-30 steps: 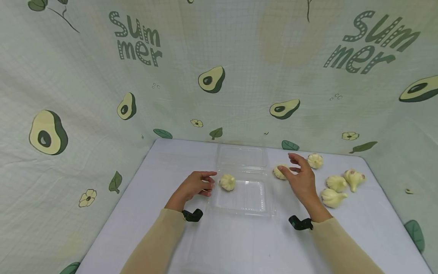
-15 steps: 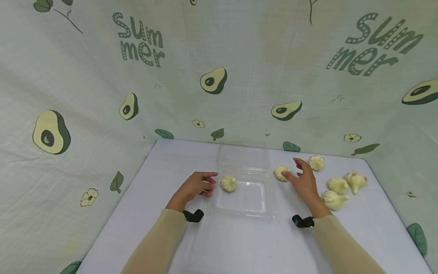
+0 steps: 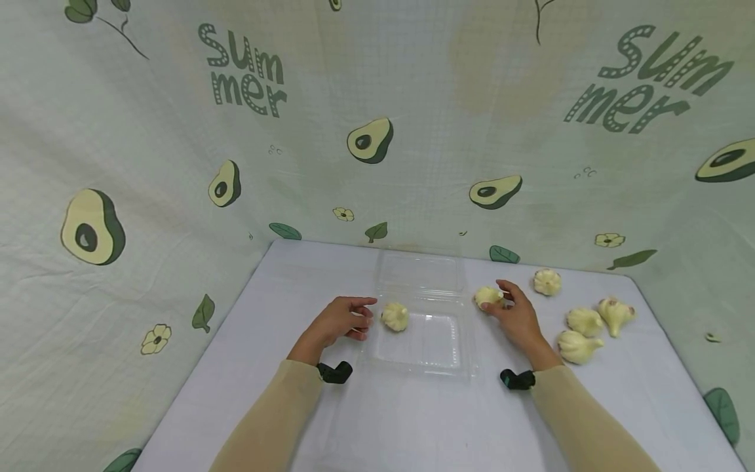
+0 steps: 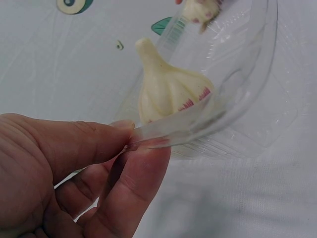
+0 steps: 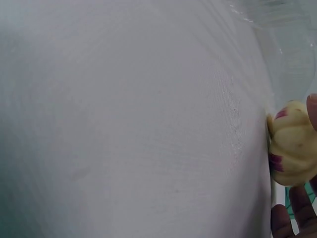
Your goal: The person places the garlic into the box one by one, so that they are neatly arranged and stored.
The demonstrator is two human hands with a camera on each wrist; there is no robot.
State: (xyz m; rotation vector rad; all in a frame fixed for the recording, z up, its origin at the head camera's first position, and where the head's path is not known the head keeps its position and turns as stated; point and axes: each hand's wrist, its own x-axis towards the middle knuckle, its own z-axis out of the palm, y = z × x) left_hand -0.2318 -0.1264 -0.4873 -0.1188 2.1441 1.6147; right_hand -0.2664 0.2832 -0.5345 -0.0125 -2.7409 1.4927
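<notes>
My left hand (image 3: 343,321) pinches the left rim of a clear plastic clamshell box (image 4: 247,99) between thumb and fingers. The box lies with its lid (image 3: 420,272) folded back, away from me. Inside, at the left, sits a garlic bulb (image 3: 395,316) with purple marks, its stem upward in the left wrist view. On the right of the box, my right hand (image 3: 522,321) grips another garlic bulb (image 3: 487,297) with thumb and fingers at its side. The right wrist view shows this bulb (image 5: 292,144) at its edge, with part of the hand cut off.
Several more garlic bulbs lie right of my right hand: one garlic bulb (image 3: 546,282) at the back, others grouped nearer, such as this long-stemmed bulb (image 3: 578,346). The white table (image 3: 413,426) meets a printed cloth wall (image 3: 425,196) behind.
My right hand's fingers have come in around the garlic bulb beside the box, after standing wider and partly off it. The left hand has stayed at the box rim. The view has shifted slightly.
</notes>
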